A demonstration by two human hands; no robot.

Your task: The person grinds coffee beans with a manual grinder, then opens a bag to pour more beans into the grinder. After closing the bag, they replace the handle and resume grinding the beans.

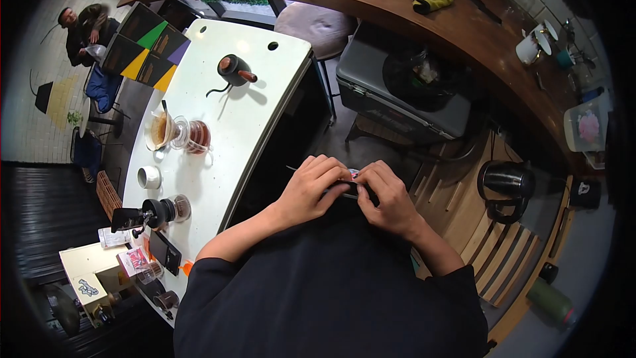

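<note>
Both bare hands are up in front of the dark shirt, and they're nearly meeting! The left hand (pixel 317 182) has its fingers curled over and its thumb tucked beneath, a narrow pinch on a thin, dark, strip-like item (pixel 353 184). The right hand (pixel 385 192) comes in from the other side, fingertips bent down close together, gripping the same piece near its other end. Most of that item hides behind the fingers, so from where I stand I can't tell exactly what it is; it sits right between the two hands, just in front of the shirt, clear of every surface. Over on the left stretches the long white-topped table (pixel 242 116), and what a line-up: a black gooseneck kettle with a wooden handle (pixel 232 69) near the far end, then a ribbed glass server with reddish-brown liquid (pixel 199 136), just beside a clear dripper holding a brown-stained paper filter (pixel 159 130). Nearer, there's a small white round cup (pixel 149 177). Beyond the hands stands a grey hard-sided cooler box (pixel 364 66), and off to the right a shiny black electric kettle (pixel 507 182) rests by a slatted wooden bench (pixel 464 189). Way back at left, a person in dark clothes (pixel 93 32) is sitting.
</note>
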